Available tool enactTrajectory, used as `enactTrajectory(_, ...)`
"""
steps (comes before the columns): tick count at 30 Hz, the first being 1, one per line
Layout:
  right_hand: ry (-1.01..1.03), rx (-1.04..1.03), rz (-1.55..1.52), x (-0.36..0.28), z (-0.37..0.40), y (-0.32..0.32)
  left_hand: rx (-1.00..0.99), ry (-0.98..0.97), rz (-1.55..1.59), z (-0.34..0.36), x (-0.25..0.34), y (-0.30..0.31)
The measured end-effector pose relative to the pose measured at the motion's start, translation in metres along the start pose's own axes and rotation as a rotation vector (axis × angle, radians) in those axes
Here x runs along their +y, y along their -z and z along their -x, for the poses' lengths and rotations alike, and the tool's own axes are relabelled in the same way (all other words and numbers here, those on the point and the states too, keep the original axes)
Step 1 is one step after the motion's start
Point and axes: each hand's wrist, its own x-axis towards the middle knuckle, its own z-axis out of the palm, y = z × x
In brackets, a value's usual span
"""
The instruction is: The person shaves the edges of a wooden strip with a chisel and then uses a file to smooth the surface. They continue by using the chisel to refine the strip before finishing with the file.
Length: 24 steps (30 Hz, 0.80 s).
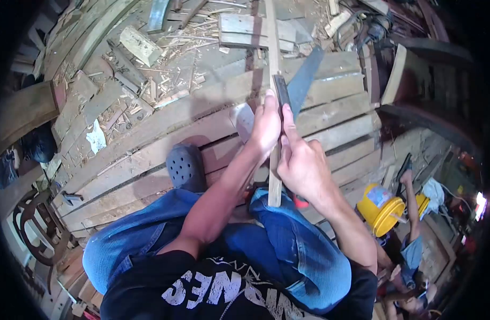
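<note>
A long narrow wooden strip (275, 48) runs from the top of the view down to my lap, its near end (275, 197) over my jeans. My left hand (266, 125) is closed round the strip from the left, thumb along its edge. From the right, my right hand (304, 162) closes on it lower down. The right index finger stretches up to a dark flat bar (281, 90) lying along the strip. A handsaw blade (308, 74) slants up behind the strip, its lower part hidden by my right hand.
Planks (335, 114) form the floor under my feet, with gaps between them. Wood chips and offcuts (141, 45) lie beyond. A yellow bucket (381, 210) stands on the right, near another person's leg (412, 208). A scrolled dark frame (39, 229) is at left.
</note>
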Motion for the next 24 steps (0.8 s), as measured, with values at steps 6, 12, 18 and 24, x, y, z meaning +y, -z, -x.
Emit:
enactTrajectory(6, -0.049, -0.034, -0.056, -0.003, -0.001, 0.007, 0.014, -0.008, 0.051, -0.004, -0.006, -0.004)
enactTrajectory(12, 0.017, 0.024, -0.015, 0.002, -0.002, 0.004, -0.059, 0.025, 0.007, -0.004, -0.008, 0.005)
enactTrajectory(18, 0.002, 0.003, -0.113, 0.008, 0.012, 0.0, 0.008, -0.001, 0.017, -0.006, -0.011, 0.0)
enactTrajectory(24, -0.153, 0.159, -0.173, 0.018, 0.011, 0.011, -0.2, 0.03, 0.155, -0.005, -0.008, 0.002)
